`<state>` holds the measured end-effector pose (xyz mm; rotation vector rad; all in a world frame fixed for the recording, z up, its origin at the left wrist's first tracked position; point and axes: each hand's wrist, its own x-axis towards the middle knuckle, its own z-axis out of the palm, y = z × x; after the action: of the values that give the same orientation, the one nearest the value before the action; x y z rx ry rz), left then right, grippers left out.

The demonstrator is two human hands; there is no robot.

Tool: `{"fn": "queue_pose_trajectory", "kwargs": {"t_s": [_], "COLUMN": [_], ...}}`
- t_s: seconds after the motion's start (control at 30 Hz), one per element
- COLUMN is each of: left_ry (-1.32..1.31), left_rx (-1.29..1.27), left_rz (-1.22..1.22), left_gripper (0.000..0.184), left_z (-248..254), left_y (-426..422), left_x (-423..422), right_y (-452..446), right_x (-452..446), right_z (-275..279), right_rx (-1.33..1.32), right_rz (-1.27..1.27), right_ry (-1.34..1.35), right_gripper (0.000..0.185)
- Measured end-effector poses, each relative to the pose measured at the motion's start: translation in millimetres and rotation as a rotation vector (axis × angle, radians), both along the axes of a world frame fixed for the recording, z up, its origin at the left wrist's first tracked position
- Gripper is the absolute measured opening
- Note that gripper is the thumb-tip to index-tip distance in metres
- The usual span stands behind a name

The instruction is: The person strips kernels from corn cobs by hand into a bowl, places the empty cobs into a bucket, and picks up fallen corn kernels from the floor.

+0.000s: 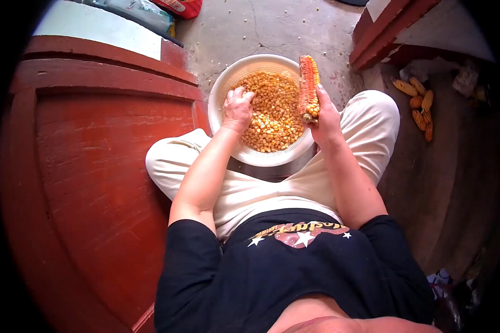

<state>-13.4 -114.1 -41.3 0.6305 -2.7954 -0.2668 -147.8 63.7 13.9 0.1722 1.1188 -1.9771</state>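
If the white basket (266,160) is read as a clock face, twelve being the top of the view, a red wooden panel (105,133) stands well out at nine o'clock. The basket sits on the floor between the person's knees. Just inside its nine o'clock side, the left hand (239,108) rests at the kernels with fingers bent; I cannot tell whether its grip is pinching any. Loose yellow kernels (272,130) cover the basket's bottom, well short of the rim, so a good amount of shelled corn seems gathered already. At two o'clock, the corn cob (309,89) stands tilted across the rim, its left face bare and reddish, kernels remaining along its right edge and lower end; it looks partly done. The right hand (326,116) has its grip closed around the cob's lower part, thumb along the side. Well apart at three o'clock, several more cobs (418,105) lie on the floor with kernels on, apparently untouched.
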Motion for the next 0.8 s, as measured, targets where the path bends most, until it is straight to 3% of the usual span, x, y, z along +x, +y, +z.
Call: {"fn": "queue_pose_trajectory", "kwargs": {"t_s": [0.07,0.2,0.33,0.4,0.47,0.57,0.7,0.8], "left_ry": [-0.013,-0.015,-0.127,0.117,0.269,0.443,0.474,0.341], "left_rx": [0.238,0.449,0.382,0.246,0.471,0.920,0.973,0.847], "left_rz": [0.014,0.060,-0.077,-0.017,0.222,0.384,0.456,0.439], "left_gripper": [0.019,0.017,0.022,0.022,0.024,0.021,0.021,0.024], "left_z": [1.9,6.4,35.9,36.0,32.4,35.5,35.3,15.5], "left_y": [3.4,24.3,38.7,37.3,25.8,7.7,9.4,5.3], "left_x": [11.2,35.4,42.0,45.2,49.0,53.0,54.1,54.2], "right_y": [2.6,4.0,-1.7,-1.8,0.0,0.6,-1.7,-1.5], "right_x": [-0.3,-1.7,1.8,1.9,1.8,2.8,4.1,4.7], "right_z": [1.5,-4.6,2.5,3.6,2.5,1.0,0.7,-1.5], "right_rx": [-0.030,-0.049,0.019,0.044,0.025,0.038,0.046,0.043], "right_rz": [0.036,0.100,0.054,0.049,0.071,0.092,0.082,0.094], "right_ry": [-0.071,-0.053,-0.037,-0.042,-0.038,-0.047,-0.057,-0.040], "right_gripper": [0.032,0.031,0.032,0.032,0.032,0.031,0.031,0.031]}}
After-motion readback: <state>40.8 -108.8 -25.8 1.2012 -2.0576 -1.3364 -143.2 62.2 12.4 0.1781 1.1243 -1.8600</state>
